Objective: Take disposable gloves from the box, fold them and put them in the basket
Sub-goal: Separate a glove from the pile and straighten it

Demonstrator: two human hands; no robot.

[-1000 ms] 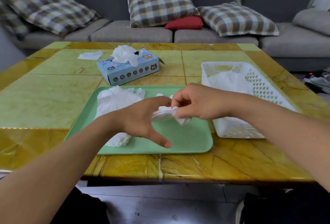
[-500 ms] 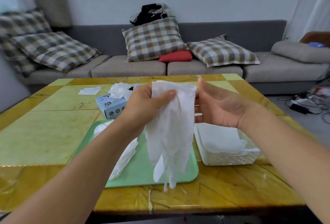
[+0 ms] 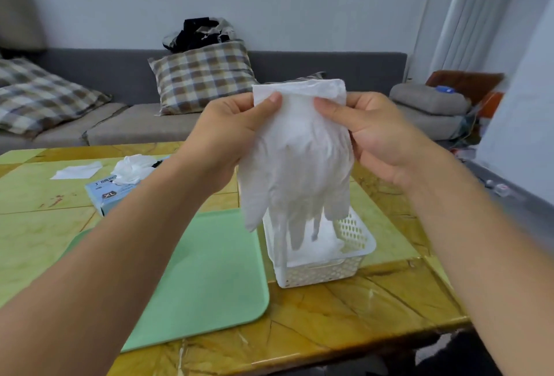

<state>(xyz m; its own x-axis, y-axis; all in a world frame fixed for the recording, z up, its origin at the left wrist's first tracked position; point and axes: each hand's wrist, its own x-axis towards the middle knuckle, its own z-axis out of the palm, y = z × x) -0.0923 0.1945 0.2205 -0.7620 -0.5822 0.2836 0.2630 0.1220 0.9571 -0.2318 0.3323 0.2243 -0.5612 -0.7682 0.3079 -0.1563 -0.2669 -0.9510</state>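
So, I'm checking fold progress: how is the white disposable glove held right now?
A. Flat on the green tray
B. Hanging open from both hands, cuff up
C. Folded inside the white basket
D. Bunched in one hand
B: the left hand and right hand pinch the cuff of the white disposable glove, its fingers dangling unfolded.

It was a home living room. A long grey sofa (image 3: pixel 126 123) ran along the far wall, with plaid cushions (image 3: pixel 204 75) propped on its seat and a heap of dark clothing (image 3: pixel 201 34) on its backrest. Nearer stood a low table (image 3: pixel 344 309) with a glossy yellow-and-green marbled top, set just in front of the sofa. Pale curtains (image 3: pixel 467 15) hung at the far right, above more cushions (image 3: pixel 428 102) stacked there.
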